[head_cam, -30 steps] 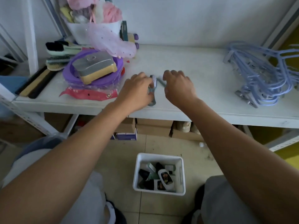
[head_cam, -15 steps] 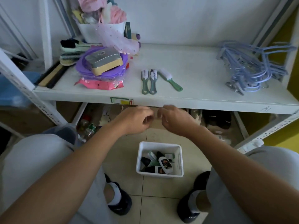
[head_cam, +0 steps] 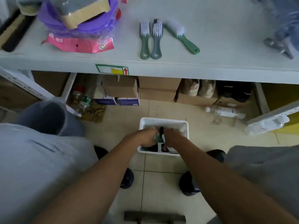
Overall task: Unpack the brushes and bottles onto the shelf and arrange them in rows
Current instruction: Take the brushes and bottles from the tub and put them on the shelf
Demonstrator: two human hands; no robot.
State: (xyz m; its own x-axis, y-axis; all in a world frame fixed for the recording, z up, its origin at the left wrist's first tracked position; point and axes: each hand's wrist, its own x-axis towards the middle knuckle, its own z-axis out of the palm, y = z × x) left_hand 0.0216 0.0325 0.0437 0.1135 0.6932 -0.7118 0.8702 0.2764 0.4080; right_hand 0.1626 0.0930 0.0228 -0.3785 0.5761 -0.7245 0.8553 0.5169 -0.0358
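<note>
Upper centre: three brushes [head_cam: 156, 39] side by side on shelf [head_cam: 218, 46]. Boxes [head_cam: 158, 88] beneath shelf. Centre: bin [head_cam: 163, 121] on floor [head_cam: 161, 183]; left hand [head_cam: 142, 138], right hand [head_cam: 174, 138] inside.

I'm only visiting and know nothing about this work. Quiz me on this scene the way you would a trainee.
1. True or false: three brushes lie on the shelf.
2. Where are the left hand and right hand? A) down in the white bin on the floor; B) flat on the shelf; C) raised above the shelf.
3. Fill in: two brushes lie side by side, and the bright green-handled brush lies ____ to them.

Key: 1 true; 2 A; 3 tilted.
</note>
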